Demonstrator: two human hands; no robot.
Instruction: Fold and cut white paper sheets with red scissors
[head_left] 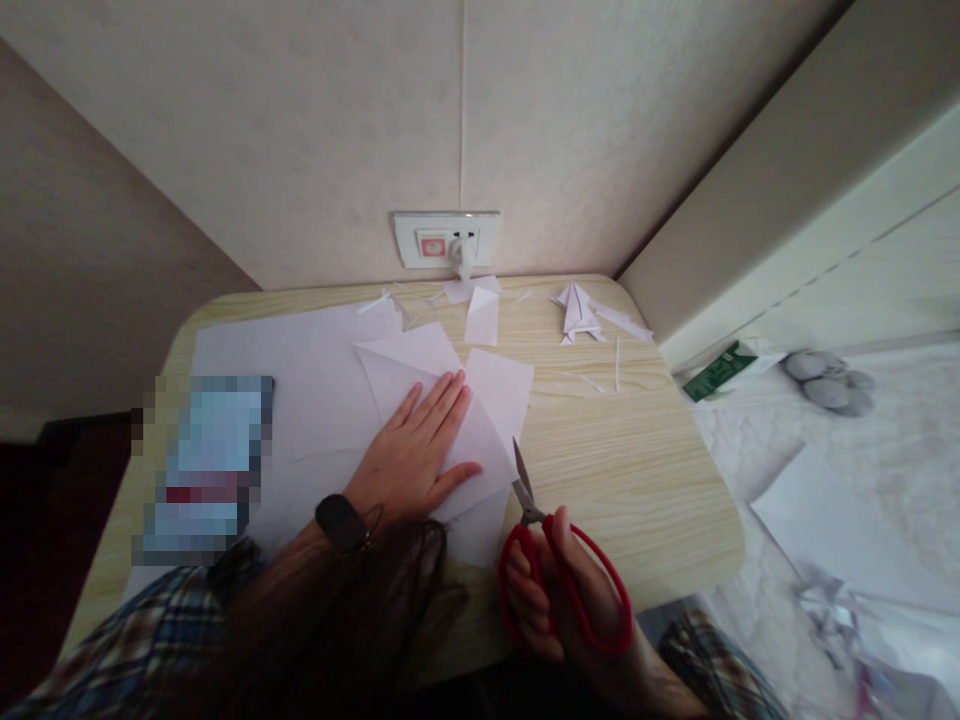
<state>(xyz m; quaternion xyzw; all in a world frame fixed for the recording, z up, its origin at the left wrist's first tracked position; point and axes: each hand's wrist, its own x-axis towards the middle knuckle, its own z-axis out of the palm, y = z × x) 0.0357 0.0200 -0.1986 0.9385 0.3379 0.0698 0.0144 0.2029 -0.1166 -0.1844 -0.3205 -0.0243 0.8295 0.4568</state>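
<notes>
As the left hand [416, 450] lies palm-down w/ fingers straight and close together, it presses on the folded sheet [420, 365], prob. to pin the layers flat & stop them sliding on the table [622, 470]. Nothing is gripped there, just weight from above. The thumb sticks out to the right near the sheet's lower edge. There's a watch [341, 522] on that wrist.

The right hand [559, 600] is closed thru the red handles of the scissors [529, 505], so the tool sits in a working grip. The blades are nearly together, tip pointing up & slightly left, right at the sheet's right-hand corner. Touching or just short of it, can't tell. So the sheet is under the left hand and just ahead-left of the right. The hands are near each other, not touching.

Outward: the folded sheet overlaps a big sheet [285, 370] to the left and more paper on the right. Farther back, by the wall socket [446, 240], lie a small folded piece [482, 315], a paper figure [576, 312] and thin strips [616, 362]. The strips look like offcuts, lying clear of the working spot. A green card [720, 370] lies off the table to the right.
</notes>
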